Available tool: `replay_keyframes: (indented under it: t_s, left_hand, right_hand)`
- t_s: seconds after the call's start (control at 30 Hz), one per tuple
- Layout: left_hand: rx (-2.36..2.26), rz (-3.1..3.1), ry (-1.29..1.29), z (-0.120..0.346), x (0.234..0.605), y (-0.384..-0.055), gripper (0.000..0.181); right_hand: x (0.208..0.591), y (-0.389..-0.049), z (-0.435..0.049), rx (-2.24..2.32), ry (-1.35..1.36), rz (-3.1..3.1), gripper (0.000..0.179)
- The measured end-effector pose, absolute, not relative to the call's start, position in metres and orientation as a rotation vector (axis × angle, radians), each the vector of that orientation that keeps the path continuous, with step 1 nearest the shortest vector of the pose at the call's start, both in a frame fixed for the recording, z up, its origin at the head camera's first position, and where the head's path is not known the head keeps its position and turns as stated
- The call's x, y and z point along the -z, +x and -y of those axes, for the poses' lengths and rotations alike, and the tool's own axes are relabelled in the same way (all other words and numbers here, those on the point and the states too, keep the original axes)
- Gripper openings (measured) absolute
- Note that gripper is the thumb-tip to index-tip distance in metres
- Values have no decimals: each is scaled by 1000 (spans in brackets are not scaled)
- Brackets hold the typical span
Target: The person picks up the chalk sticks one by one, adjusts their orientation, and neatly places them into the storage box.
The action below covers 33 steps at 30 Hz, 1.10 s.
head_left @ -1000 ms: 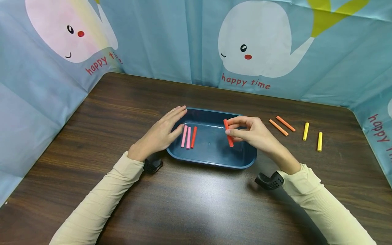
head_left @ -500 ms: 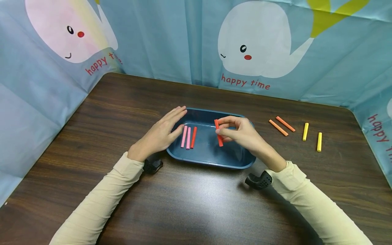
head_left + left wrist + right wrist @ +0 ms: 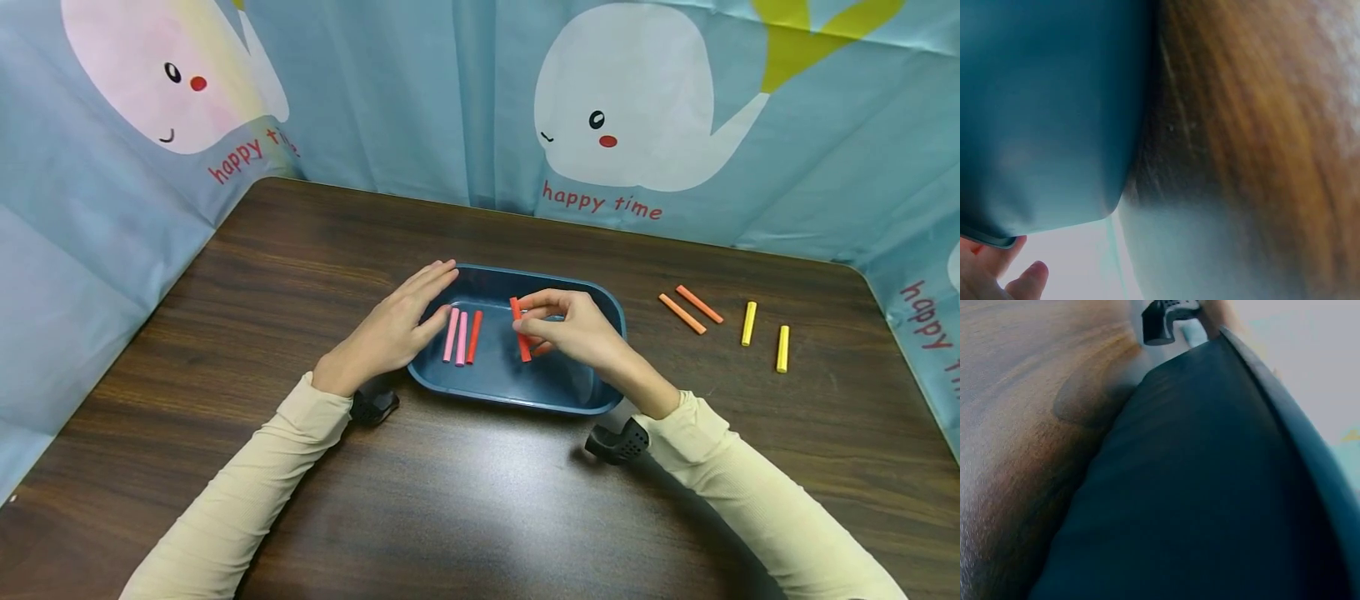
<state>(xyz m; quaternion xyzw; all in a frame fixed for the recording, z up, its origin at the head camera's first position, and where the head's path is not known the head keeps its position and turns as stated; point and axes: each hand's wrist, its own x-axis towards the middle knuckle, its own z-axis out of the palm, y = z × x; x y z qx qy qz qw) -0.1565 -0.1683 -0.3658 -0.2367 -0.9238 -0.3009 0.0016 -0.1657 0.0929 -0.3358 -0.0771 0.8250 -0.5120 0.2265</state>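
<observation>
I can't see part of the left end of the tray's (image 3: 498, 377) rim, because the left hand (image 3: 390, 329) covers it. The right hand (image 3: 573, 329) hides some of the tray's right end; its thumb covers a bit of the red stick (image 3: 523, 347), and I can't tell whether that stick touches the tray's floor. In both my wrist views the tray is cut off, its wall hiding what lies inside, and the desk (image 3: 1241, 125) beside it blurs. Far left of the tray, a white speck (image 3: 12, 498) is too small to name.
</observation>
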Motion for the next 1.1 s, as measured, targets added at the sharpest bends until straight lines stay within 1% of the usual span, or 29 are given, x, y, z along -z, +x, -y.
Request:
replay_keyframes:
  t_s: [0.5, 0.87, 1.1]
  left_hand:
    - [954, 2924, -727, 168, 368, -157, 58]
    - [951, 2925, -736, 168, 366, -158, 59]
    - [939, 2926, -746, 169, 366, -159, 58]
  right_hand:
    - [352, -168, -80, 1455, -209, -2158, 43]
    - [353, -174, -70, 1474, -83, -2055, 42]
    - [353, -176, -63, 1484, -60, -2051, 41]
